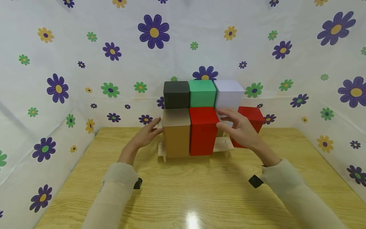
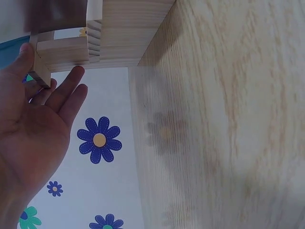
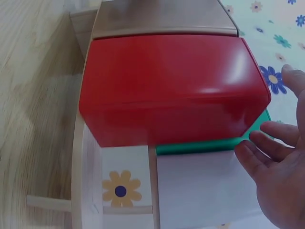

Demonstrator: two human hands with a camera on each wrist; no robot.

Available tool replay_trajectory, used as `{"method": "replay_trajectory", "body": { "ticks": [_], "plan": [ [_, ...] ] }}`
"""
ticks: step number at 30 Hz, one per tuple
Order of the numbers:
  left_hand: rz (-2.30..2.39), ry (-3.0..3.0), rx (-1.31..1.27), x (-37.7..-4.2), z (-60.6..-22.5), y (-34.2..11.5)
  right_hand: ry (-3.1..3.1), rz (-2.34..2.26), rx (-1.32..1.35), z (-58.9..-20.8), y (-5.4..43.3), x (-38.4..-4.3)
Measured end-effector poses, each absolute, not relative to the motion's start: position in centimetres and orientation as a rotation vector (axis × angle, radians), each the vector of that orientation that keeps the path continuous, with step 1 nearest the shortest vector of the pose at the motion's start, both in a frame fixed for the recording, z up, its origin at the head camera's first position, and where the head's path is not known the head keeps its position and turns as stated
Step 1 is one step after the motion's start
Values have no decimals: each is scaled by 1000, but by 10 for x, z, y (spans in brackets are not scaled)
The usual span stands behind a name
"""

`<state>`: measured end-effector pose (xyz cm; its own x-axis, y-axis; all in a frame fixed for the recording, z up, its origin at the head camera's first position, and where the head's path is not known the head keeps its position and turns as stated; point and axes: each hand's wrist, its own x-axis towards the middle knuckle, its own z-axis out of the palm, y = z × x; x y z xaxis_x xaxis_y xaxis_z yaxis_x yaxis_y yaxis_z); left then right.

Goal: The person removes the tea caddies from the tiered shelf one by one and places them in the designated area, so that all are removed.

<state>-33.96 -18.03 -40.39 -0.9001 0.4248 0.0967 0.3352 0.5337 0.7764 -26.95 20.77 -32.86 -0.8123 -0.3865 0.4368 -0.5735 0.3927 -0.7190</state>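
A two-step wooden rack stands on the table holding several boxes. Its lower step bears a brown box and a red box; behind and higher are a black box, a green box and a pale lavender box. At the rack's left end my left hand pinches the upper step's wooden end between thumb and fingers. Beside the front red box, my right hand hovers with parted, relaxed fingers, holding nothing; the right wrist view shows it over the lavender box.
A second red box stands on the table right of the rack, partly behind my right hand. The wooden table extends toward me. White cloth with printed flowers encloses the back and both sides.
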Motion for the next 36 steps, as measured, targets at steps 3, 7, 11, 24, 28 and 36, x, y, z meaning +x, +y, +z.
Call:
{"method": "replay_trajectory", "body": {
  "ticks": [3, 7, 11, 24, 28, 36],
  "plan": [
    [1314, 2658, 650, -339, -403, -180, -2460, 1348, 842, -328, 203, -270],
    [1304, 2666, 630, -338, -403, -178, -2447, 1327, 847, -328, 200, -273],
    [1308, 2667, 622, -338, -405, -178, -2465, 1337, 834, -328, 197, -276],
    [1354, 2649, 646, -338, -406, -177, -2493, 1256, 834, -330, 191, -282],
    [1360, 2652, 639, -338, -406, -176, -2489, 1203, 851, -330, 191, -282],
    [1367, 2656, 628, -339, -407, -177, -2497, 1201, 887, -328, 195, -276]
  ]
}}
